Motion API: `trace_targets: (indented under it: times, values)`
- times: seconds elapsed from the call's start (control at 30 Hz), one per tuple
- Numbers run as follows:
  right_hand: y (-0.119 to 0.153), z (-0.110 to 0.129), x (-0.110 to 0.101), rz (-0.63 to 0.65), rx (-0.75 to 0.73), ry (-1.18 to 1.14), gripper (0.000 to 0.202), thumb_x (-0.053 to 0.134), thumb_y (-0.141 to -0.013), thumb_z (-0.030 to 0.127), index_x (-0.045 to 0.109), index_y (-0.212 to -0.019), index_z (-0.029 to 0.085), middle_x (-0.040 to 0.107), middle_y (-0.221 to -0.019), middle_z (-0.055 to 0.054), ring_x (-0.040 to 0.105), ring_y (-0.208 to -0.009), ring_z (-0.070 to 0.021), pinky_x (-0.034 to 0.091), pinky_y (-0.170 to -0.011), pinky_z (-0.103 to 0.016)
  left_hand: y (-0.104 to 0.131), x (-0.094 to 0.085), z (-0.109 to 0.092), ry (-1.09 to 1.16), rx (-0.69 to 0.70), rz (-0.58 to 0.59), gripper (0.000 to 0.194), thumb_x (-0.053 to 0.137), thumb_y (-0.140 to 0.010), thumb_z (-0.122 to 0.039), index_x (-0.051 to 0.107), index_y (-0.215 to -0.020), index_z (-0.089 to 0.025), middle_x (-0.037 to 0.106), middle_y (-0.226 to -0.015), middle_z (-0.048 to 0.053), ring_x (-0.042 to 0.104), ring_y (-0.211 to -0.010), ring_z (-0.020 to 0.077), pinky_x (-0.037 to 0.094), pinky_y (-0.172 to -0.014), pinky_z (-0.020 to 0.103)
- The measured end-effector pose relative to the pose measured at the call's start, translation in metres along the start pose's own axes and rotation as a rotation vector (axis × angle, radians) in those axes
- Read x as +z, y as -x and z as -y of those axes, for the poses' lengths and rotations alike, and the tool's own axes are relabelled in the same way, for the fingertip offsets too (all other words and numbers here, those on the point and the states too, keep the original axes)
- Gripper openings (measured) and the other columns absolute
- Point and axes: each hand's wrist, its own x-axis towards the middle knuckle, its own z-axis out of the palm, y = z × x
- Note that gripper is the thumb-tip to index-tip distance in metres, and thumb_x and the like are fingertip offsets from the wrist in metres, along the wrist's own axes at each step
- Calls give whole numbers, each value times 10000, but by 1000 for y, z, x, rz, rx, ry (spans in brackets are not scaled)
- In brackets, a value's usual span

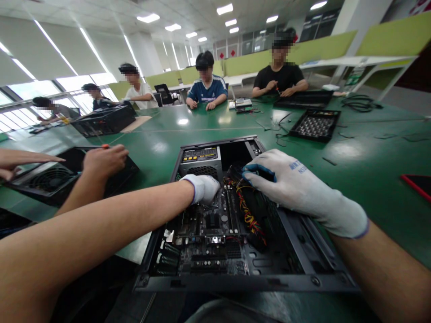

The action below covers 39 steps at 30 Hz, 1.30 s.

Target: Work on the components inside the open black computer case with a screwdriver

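An open desktop computer case (313, 281) lies on its side in front of me. Inside it are a motherboard (213, 220) and, at the far left, a power supply (202, 154). My left hand (206, 188), in a white glove, is closed and reaches down at the upper edge of the motherboard; its fingertips are hidden. My right hand (279, 177), gloved with blue fingertips, curls its thumb and fingers around black power cables (237, 172) beside the power supply. From there a bundle of red, yellow and black wires (248, 213) runs down the case.
On the left, a co-worker's hand (104, 161) works over another case (50, 181). Across the green table (161, 146), people sit with parts. A black tray (314, 124), loose cables (360, 103) and a red-edged object (417, 186) lie to the right.
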Motion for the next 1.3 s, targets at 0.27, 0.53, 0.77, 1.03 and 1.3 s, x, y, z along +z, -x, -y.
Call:
trace_targets:
  times: [0.27,0.53,0.77,1.03,1.3]
  values:
    - [-2,3,0,11,13,5,359,570,-996,489,781,-1026,199,768,-1023,-84,663,-982,-276,488,-901,-423,-1,1,1,-7,-5,6,478,795,-794,-308,728,-1239,-148,745,-1281,161,709,-1183,307,551,-1006,333]
    - [0,2,1,1,21,7,384,566,-993,496,774,-1060,180,760,-1028,-95,659,-1000,-283,486,-924,-433,4,-4,-2,-12,-23,27,422,768,-823,-304,735,-1220,-166,751,-1269,150,714,-1173,295,555,-1004,337]
    - [0,1,1,8,28,11,383,560,-988,498,775,-1057,189,761,-1027,-99,658,-1006,-293,488,-925,-441,5,-4,-1,-2,-23,22,430,758,-807,-251,736,-1224,-149,744,-1277,168,712,-1171,310,563,-1004,365]
    - [0,2,2,1,21,18,378,559,-994,505,776,-1048,200,771,-1036,-91,663,-1002,-288,489,-922,-439,6,-5,-2,0,-34,30,418,758,-806,-275,740,-1212,-181,747,-1276,137,714,-1170,278,555,-1008,323]
    - [0,1,1,6,18,23,374,555,-997,503,769,-1048,200,765,-1035,-90,657,-1007,-282,488,-931,-435,2,-2,0,-4,-20,27,445,759,-803,-281,730,-1232,-169,741,-1281,160,708,-1178,307,557,-1015,364]
